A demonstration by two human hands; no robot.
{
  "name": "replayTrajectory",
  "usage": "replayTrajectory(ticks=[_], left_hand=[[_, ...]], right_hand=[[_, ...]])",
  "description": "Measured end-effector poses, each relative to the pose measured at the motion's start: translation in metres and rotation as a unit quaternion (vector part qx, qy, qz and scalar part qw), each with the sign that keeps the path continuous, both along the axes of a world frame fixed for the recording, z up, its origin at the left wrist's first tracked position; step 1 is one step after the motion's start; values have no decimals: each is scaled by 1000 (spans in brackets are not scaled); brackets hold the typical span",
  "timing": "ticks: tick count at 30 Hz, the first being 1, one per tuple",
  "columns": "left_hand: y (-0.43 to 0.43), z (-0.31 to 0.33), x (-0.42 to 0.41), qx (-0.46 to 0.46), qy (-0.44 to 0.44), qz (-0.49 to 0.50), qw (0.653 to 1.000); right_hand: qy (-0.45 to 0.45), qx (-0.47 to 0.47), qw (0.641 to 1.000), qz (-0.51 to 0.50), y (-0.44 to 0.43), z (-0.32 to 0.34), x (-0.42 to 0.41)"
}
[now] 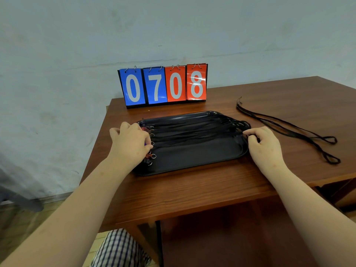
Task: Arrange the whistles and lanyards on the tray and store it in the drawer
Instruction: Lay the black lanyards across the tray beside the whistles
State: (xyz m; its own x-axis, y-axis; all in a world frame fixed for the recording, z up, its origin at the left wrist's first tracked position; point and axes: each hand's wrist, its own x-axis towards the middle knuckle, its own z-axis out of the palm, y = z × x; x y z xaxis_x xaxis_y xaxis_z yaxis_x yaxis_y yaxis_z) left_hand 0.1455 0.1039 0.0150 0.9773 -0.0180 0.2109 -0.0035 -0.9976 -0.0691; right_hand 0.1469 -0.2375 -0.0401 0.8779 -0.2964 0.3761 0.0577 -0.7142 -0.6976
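Two hands at black rectangular tray (192,157) on brown wooden desk (192,189): left hand (131,143) fingers curled round coloured whistles (149,156), right hand (264,145) fingers pinching black lanyards (192,130) at looped ends.

Head-worn wide-angle camera looking forward and down (the only view), sitting close over the table (192,189), centering the tray (192,158), facing the wall (77,45) beyond.

One black tray (192,162) is counted on one wooden table (192,189). One scoreboard (163,85) is seen, made up of four number cards, two blue and two red. Perhaps nine lanyards (192,130) are laid across the tray, though overlap blurs the tally. At least five key rings (153,156) are counted at the whistles (148,155). Two looped ends are seen on the loose cords (285,128).
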Motion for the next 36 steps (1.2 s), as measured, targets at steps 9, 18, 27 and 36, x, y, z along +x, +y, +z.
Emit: replayTrajectory(ticks=[9,18,27,36], left_hand=[[-2,1,0,8,21,-4,1000],[-4,4,-1,22,37,-12,999],[-69,-9,-27,-17,-42,-153,987],[-158,-66,-34,-121,-121,-291,941]], right_hand=[[0,-1,1000,-1,1,1,-1],[-5,-17,1000,16,2,0,-1],[-44,-30,998,-21,0,0,-2],[-80,-28,992,-89,2,2,-5]])
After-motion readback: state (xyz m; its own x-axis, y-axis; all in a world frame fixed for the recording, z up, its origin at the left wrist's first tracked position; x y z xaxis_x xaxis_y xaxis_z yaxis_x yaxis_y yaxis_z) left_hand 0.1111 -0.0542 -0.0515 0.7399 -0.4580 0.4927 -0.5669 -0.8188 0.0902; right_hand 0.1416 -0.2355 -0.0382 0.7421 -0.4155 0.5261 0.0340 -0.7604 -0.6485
